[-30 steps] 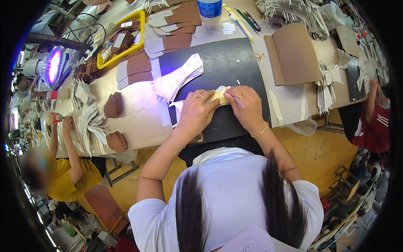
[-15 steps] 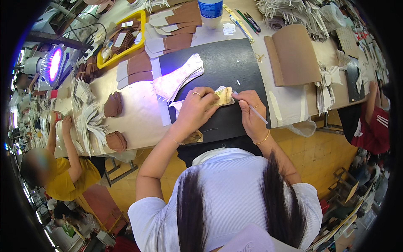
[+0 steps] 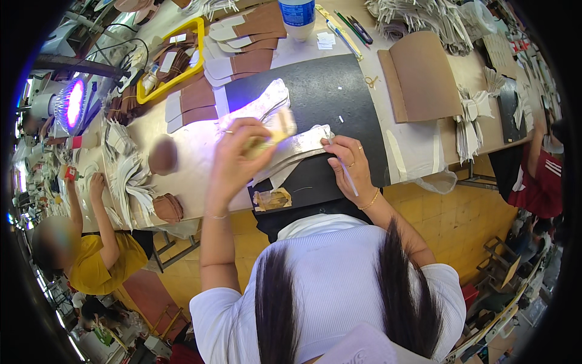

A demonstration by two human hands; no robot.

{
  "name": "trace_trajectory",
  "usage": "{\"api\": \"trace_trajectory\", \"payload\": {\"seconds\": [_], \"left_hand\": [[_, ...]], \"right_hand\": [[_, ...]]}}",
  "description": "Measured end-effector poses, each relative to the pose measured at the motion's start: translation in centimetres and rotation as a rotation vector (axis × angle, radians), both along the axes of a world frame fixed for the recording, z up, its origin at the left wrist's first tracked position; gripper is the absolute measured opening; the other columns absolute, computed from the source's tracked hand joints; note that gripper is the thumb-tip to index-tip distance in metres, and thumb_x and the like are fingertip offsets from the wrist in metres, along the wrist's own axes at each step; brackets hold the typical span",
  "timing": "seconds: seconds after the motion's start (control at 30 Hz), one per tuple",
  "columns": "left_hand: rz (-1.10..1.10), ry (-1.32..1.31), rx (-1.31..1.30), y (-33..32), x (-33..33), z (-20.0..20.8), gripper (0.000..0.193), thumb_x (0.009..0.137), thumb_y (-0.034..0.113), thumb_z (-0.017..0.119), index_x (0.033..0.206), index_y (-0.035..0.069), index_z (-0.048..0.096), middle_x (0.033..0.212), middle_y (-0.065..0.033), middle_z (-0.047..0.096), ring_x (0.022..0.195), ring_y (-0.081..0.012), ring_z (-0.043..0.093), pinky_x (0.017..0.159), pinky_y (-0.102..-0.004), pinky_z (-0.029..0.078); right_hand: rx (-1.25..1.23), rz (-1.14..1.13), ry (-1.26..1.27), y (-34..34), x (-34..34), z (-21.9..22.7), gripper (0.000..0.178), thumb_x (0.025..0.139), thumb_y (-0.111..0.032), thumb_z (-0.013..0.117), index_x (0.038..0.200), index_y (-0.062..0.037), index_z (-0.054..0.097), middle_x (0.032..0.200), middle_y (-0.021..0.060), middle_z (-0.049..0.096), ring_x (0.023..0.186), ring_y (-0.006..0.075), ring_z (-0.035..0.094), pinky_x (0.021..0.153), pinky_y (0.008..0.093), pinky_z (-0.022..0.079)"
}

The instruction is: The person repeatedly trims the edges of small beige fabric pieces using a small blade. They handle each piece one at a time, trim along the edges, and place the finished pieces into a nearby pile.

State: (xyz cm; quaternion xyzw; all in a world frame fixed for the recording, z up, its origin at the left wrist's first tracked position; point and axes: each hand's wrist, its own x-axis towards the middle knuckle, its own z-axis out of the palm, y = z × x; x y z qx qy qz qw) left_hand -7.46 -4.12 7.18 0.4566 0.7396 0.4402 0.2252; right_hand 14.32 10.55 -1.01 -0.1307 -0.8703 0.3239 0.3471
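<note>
My left hand (image 3: pixel 241 151), blurred by motion, is closed on a flat yellowish piece with a rounded end (image 3: pixel 282 125). It holds the piece up over a stack of long white cut pieces (image 3: pixel 306 141) lying on a black board (image 3: pixel 357 112). My right hand (image 3: pixel 351 164) has a thin, whitish, pen-like stick (image 3: pixel 350 182) in its fingers. Its fingertips touch the right end of the white pieces. Behind my left hand, a second white stack (image 3: pixel 270 97) lies partly on the board under purplish light. A taped brown patch (image 3: pixel 273 199) shows at the board's near edge.
Left stands a lit lamp (image 3: pixel 75 103), with a yellow tray (image 3: pixel 141 91) and brown-and-white cut pieces (image 3: pixel 242 64) farther back. A bottle (image 3: pixel 297 18) and pens (image 3: pixel 354 29) lie beyond the board. Right is a curled brown sheet (image 3: pixel 427 79). Co-workers sit at both sides.
My left hand has lifted the yellowish piece off the white pieces and moved left with it. The white pieces under it now show. My right hand has shifted slightly left and nearer.
</note>
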Motion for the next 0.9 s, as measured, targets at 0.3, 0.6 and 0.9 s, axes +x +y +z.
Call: {"api": "trace_trajectory", "payload": {"seconds": [0.3, 0.6, 0.9], "left_hand": [[0.125, 0.412, -0.021, -0.3, -4.8, 1.8, 0.021, 0.081, 0.009, 0.079, 0.099, 0.005, 0.07, 0.107, -0.0093, 0.066, 0.095, -0.0268, 0.066, 0.083, -0.0364, 0.053], [0.12, 0.232, 0.072, 3.8, -2.8, -4.3, 0.02, 0.082, 0.015, 0.083, 0.1, 0.007, 0.078, 0.108, -0.0088, 0.071, 0.093, -0.0257, 0.068, 0.082, -0.0347, 0.055], [-0.2, 0.407, 0.075, 3.1, 3.4, -5.4, 0.019, 0.081, 0.014, 0.083, 0.099, 0.007, 0.08, 0.11, -0.0094, 0.07, 0.101, -0.0266, 0.065, 0.085, -0.0366, 0.055]], "right_hand": [[0.032, 0.013, -0.01, 0.2, -0.3, -0.2, 0.03, 0.092, -0.012, 0.07, 0.12, -0.0131, 0.06, 0.118, 0.0097, 0.065, 0.104, 0.0285, 0.062, 0.094, 0.0433, 0.044], [-0.091, -0.117, 0.056, 0.7, 0.3, 0.1, 0.02, 0.103, -0.017, 0.058, 0.122, -0.0104, 0.06, 0.124, 0.0128, 0.063, 0.112, 0.0297, 0.058, 0.099, 0.0421, 0.041], [-0.227, -0.114, 0.074, 1.4, -0.3, 0.7, 0.02, 0.107, -0.018, 0.052, 0.122, -0.008, 0.06, 0.124, 0.0133, 0.063, 0.112, 0.0284, 0.057, 0.099, 0.0381, 0.04]]}}
